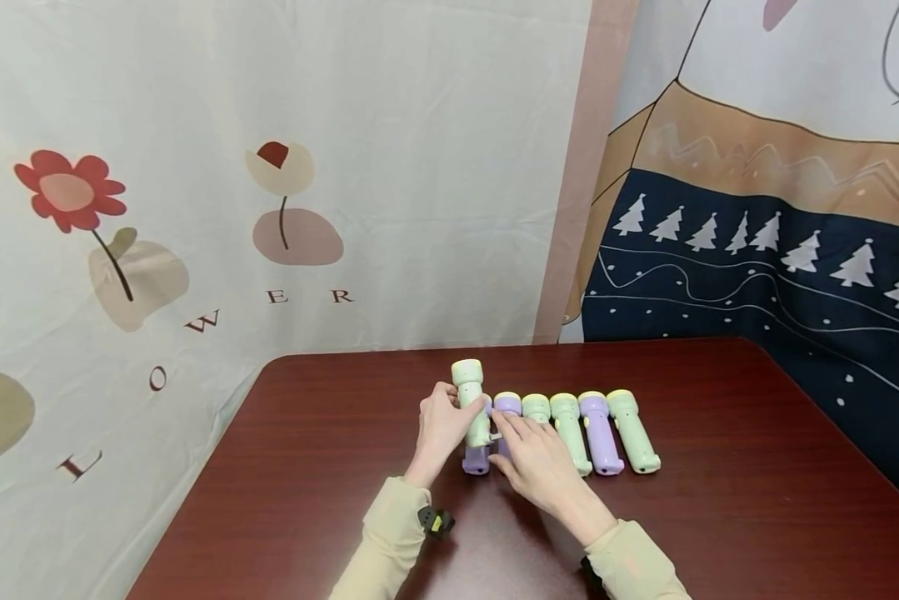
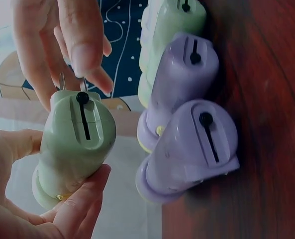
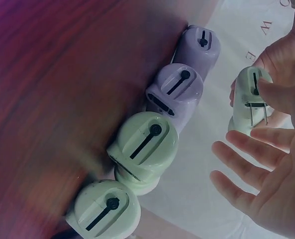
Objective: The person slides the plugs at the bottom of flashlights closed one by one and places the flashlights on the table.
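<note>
My left hand (image 1: 436,427) grips a pale green flashlight (image 1: 470,397) round its body, raised over the left end of a row of flashlights. Two metal plug prongs (image 3: 251,115) stick out from the side of its base end, beside a black slider (image 2: 82,98). Close by, my right hand (image 1: 542,462) has its fingers extended, with the thumb (image 3: 276,97) right at the base end near the prongs. Beneath the held flashlight lies a purple flashlight (image 1: 476,462), partly hidden, and another purple one (image 2: 184,74) is beside it.
Rightward along the row on the dark red-brown table (image 1: 329,467) lie more flashlights: a green one (image 1: 536,406) partly behind my right hand, another green one (image 1: 569,425), a purple one (image 1: 602,437) and a green one (image 1: 635,433). A printed curtain (image 1: 419,167) hangs behind the table.
</note>
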The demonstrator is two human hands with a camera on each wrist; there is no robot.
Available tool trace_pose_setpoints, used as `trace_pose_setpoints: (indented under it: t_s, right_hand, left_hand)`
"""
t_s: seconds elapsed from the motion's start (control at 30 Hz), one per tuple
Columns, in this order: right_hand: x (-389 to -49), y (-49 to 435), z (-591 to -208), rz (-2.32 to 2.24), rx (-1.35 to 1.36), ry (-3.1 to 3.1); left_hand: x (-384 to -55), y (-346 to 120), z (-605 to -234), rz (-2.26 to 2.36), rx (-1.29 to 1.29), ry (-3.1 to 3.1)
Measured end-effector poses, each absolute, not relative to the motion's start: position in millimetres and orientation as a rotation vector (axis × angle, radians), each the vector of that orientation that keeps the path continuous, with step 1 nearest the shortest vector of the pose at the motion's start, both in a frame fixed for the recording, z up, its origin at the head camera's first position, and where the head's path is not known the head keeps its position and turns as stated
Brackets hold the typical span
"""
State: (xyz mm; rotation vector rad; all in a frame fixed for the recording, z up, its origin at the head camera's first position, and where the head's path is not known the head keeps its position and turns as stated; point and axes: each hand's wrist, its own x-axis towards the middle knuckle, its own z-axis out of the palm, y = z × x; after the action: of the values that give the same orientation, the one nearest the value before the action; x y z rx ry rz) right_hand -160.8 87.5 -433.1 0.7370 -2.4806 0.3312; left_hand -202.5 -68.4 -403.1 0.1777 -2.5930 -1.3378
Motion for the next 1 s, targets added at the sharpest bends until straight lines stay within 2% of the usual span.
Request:
trace_pose_setpoints:
  t_s: [1.0]
  right_hand:
    - [-164.5,89.4,-433.0,0.301,0.766,-2.319]
  left_hand:
    - [-196.0,-58.8,-398.0,-1.380,0.134,-2.582]
